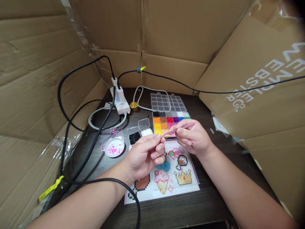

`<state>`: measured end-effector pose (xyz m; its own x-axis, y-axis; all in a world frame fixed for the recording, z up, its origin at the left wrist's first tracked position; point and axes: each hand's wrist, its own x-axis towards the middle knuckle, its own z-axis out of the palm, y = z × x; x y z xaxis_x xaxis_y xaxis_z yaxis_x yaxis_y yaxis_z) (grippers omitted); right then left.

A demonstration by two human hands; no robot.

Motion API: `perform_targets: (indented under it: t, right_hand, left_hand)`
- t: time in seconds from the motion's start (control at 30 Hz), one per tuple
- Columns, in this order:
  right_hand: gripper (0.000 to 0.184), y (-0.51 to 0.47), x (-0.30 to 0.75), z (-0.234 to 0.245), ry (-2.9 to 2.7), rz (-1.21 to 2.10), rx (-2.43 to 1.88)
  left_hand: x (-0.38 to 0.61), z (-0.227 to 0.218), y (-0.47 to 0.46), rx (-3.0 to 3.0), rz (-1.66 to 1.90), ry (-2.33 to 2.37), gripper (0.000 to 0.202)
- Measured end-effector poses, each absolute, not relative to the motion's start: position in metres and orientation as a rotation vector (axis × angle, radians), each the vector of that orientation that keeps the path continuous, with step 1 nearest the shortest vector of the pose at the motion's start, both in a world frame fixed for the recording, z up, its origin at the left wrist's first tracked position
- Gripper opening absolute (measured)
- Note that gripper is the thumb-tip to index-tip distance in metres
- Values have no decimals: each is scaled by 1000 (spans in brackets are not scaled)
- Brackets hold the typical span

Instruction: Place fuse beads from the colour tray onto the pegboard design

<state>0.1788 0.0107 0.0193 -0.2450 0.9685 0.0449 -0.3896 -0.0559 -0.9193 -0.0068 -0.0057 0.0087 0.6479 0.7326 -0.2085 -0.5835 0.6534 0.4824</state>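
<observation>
My right hand [193, 137] pinches pink tweezers [179, 128] whose tip points left toward my left hand [145, 155]. The left hand's fingers are curled and pinched together at the tweezer tip; what they hold is too small to make out. Both hands hover over a clear pegboard [188, 167] lying on a pattern sheet [164, 186] with a crown, ice cream and rainbow pictures. A blue bead shape [164, 166] sits just under the left hand. Behind the hands is a bead organiser box [166, 121] with many coloured compartments, its clear lid [168, 102] folded back.
A white dish of pink beads [114, 147] rests on a small pegboard at left. Small boxes of black beads [134, 137] and white beads [146, 131] stand nearby. A white power strip [119, 100], black cables [90, 149] and a gold disc [133, 105] lie behind. Cardboard walls [252, 95] surround the dark table [181, 210].
</observation>
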Motion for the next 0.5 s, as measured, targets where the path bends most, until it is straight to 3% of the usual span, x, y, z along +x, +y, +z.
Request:
perform_targets:
  t: [0.23, 0.5]
  right_hand:
    - [19, 10, 179, 21, -1045, 1569, -798]
    - [13, 10, 185, 25, -1071, 1512, -712]
  left_hand:
    - [-7, 9, -7, 390, 761, 412, 22]
    - [-8, 12, -7, 364, 730, 357, 31]
